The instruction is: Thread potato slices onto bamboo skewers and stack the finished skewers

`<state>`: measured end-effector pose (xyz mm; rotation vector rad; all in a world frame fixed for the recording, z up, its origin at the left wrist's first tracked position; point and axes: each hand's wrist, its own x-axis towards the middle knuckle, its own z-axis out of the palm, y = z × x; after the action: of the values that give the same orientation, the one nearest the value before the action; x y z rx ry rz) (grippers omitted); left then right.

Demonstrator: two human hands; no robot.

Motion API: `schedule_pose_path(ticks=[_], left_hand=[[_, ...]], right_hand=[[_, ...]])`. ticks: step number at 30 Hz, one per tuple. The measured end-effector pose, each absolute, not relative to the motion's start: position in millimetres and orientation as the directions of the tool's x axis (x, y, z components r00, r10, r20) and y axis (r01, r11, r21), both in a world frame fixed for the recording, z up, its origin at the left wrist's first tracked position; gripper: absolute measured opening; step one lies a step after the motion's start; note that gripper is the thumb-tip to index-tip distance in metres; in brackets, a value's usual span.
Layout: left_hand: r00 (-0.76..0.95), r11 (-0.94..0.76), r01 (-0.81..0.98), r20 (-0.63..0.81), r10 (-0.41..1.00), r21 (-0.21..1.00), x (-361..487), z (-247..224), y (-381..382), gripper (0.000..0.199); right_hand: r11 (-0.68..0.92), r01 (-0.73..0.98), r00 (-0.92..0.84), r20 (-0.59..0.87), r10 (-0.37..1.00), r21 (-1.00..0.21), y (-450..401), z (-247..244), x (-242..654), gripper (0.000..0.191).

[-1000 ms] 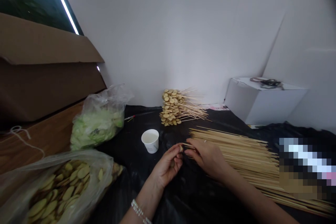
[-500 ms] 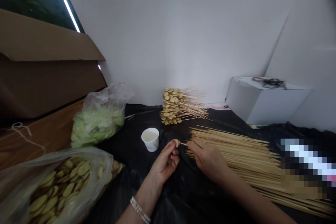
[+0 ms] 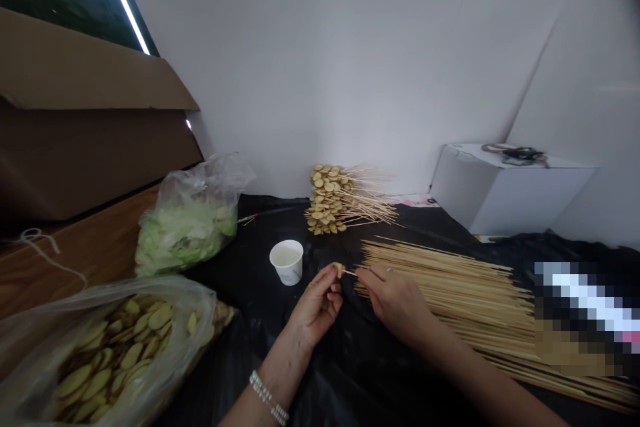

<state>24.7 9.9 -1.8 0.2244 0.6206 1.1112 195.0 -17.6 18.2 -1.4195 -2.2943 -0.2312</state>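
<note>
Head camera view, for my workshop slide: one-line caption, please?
Left hand holds a pale yellow slice on a bamboo skewer held by the right hand.

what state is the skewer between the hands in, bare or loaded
Loaded: a pale round slice sits at the tip of the bamboo skewer, pinched by the left hand.

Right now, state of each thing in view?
Left hand: pinching a pale slice
Right hand: pinching a bamboo skewer, tip at the slice
Paper cup: upright, open
Loose skewers: lying flat, spread
Loaded skewers: stacked, threaded with slices
Lettuce bag: filled
Slices bag: filled, open
</note>
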Motion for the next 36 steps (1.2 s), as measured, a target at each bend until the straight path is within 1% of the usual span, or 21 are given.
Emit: schedule_pose_path(ticks=[7,13,23,31,36], left_hand=[[0.256,0.422,-0.773,-0.376,0.891,0.474,25.2,0.3,10.3,0.013],[0.254,0.417,-0.761,-0.363,0.896,0.497,26.4,0.1,9.8,0.011],[0.217,0.377,-0.733,-0.331,0.919,0.566,27.8,-2.2,12.0,0.018],[0.144,0.306,-0.673,-0.287,0.947,0.673,30.9,-2.9,10.3,0.033],[0.059,0.225,-0.602,-0.238,0.97,0.766,34.0,-3.2,7.6,0.034]], right_hand=[[0.477,0.875,-0.375,0.502,0.78,-0.088,-18.1,15.9,195.5,0.026],[0.473,0.876,-0.373,0.486,0.79,-0.097,-17.9,17.6,194.5,0.026],[0.467,0.879,-0.375,0.462,0.803,-0.099,-19.5,18.0,194.0,0.026],[0.462,0.88,-0.373,0.437,0.819,-0.115,-19.6,12.8,190.8,0.025],[0.44,0.89,-0.358,0.412,0.838,-0.123,-19.7,11.9,190.4,0.025]])
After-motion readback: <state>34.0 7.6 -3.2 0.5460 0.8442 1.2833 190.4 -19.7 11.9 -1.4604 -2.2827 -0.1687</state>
